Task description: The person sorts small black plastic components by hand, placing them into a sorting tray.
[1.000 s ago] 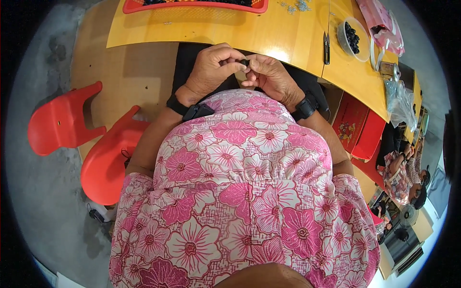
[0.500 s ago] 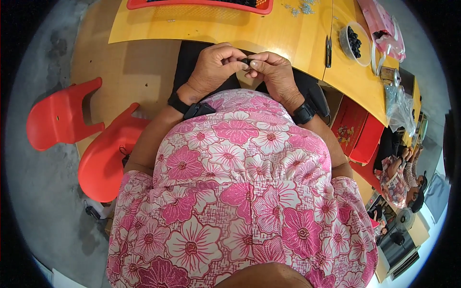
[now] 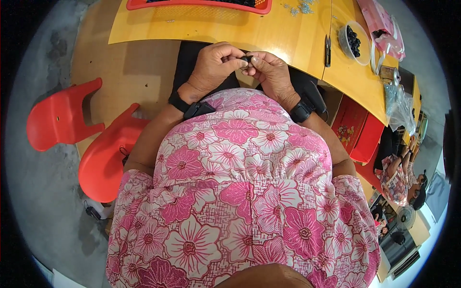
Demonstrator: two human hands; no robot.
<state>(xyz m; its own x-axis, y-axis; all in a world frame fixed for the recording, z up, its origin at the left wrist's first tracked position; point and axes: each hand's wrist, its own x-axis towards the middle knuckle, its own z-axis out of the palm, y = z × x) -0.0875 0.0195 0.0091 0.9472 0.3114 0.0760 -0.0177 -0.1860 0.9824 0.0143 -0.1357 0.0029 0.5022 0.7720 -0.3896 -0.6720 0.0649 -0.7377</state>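
Between my fingertips, just off the table's near edge, is a small black piece (image 3: 247, 59), too small and too covered to name. My left hand (image 3: 216, 65) pinches its left side with thumb and index finger. From the other side, my right hand (image 3: 270, 69) grips it, thumb on top and fingers curled beneath. Both hands nearly touch above my lap. On the table's right stands a clear round tub (image 3: 344, 44) holding several small black pieces (image 3: 353, 42). Left of the tub lies a black slim cutter-like tool (image 3: 327, 51).
A red plastic basket (image 3: 194, 4) with dark contents sits at the yellow table's (image 3: 230, 31) far side, beside scattered small silvery pieces (image 3: 303, 8). Red chairs (image 3: 60, 115) stand at left. A pink bag (image 3: 382, 29), a can (image 3: 390, 74) and a plastic bag (image 3: 400, 108) are at right.
My right hand has shifted slightly left and its wrist has turned a little, fingers still on the black piece. My left hand has hardly moved.
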